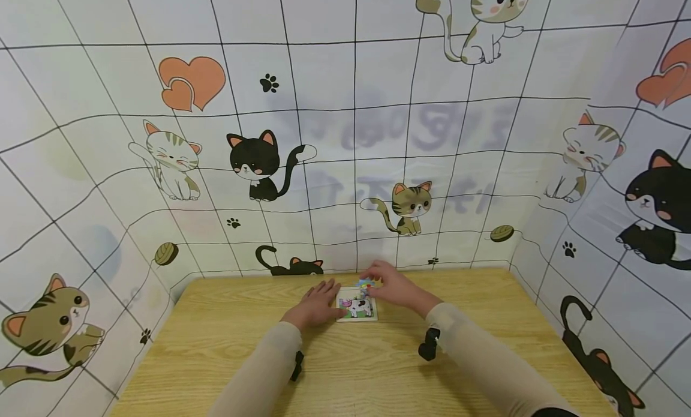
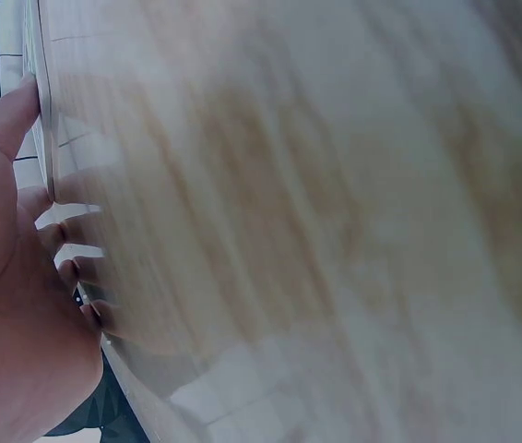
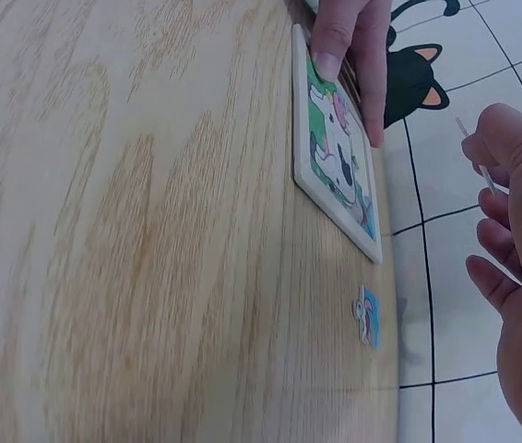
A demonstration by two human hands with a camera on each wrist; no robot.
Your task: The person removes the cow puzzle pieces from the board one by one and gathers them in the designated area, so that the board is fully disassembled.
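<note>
A puzzle board (image 1: 357,316) with a cow picture and a pale frame lies near the table's back edge. My left hand (image 1: 317,306) rests along its left side, fingers stretched out and the thumb on the picture. In the left wrist view, the left hand (image 2: 21,268) lies at the tabletop. Above the board's upper right corner, my right hand (image 1: 400,288) pinches a thin colourful puzzle piece (image 1: 367,282) between thumb and fingertips. The right wrist view shows that piece almost edge-on. A second puzzle piece (image 3: 368,316) lies on the wood beside the board, hidden by my right hand in the head view.
The wooden table (image 1: 356,369) has its back edge against a white sheet (image 1: 335,165) printed with cats and grid lines. The sheet also closes off both sides. A black wrist camera (image 1: 429,344) sits under the right sleeve.
</note>
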